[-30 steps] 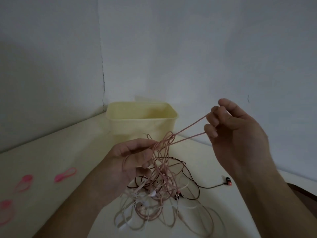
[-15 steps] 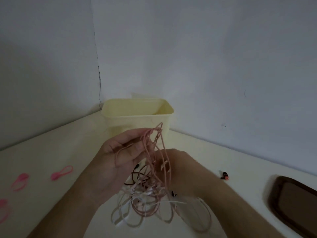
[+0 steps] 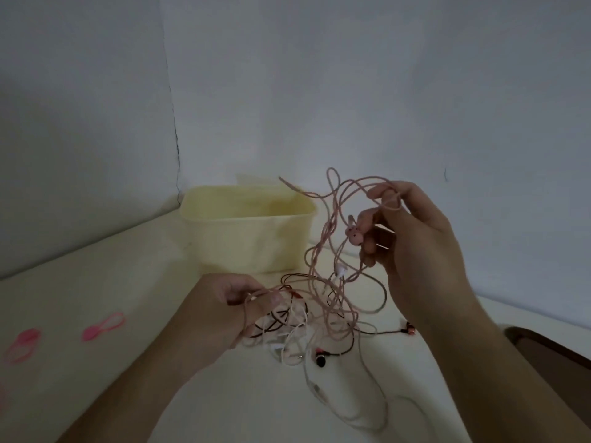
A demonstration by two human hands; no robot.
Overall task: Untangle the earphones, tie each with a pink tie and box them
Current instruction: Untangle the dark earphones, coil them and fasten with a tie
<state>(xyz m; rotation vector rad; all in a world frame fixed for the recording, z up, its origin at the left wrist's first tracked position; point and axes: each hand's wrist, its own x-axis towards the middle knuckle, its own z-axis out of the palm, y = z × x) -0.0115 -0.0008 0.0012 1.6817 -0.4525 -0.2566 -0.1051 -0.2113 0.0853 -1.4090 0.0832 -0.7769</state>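
I've got the tangle (image 3: pixel 307 314) split between both hands over the counter (image 3: pixel 128 282), just in front of the box (image 3: pixel 243 228). Right hand (image 3: pixel 415 244) is raised, fingers curled round loops of the pink cord (image 3: pixel 323 238), w/ a pink bud (image 3: pixel 354 235) hanging by the fingertips. Left hand (image 3: pixel 224 311) sits lower, thumb and fingers pinching strands at the top of the knot; white and dark cords trail under it. One dark bud (image 3: pixel 320 360) lies on the counter, another (image 3: pixel 410 330) off to the right.

Step in hand, as I read it: freeing the pink set from the rest. To do it well I'd keep the left pinch as anchor and feed the pink bud back thru the loops rather than pull hard, since tugging prob tightens the knot. Slack matters, so don't lift the right hand much higher. Follow one cord at a time, bud end first.

Ties (image 3: pixel 104 326) wait at left, another (image 3: pixel 22 345) near the edge, well apart from the tangle. Box looks empty, tho its floor is partly hidden.
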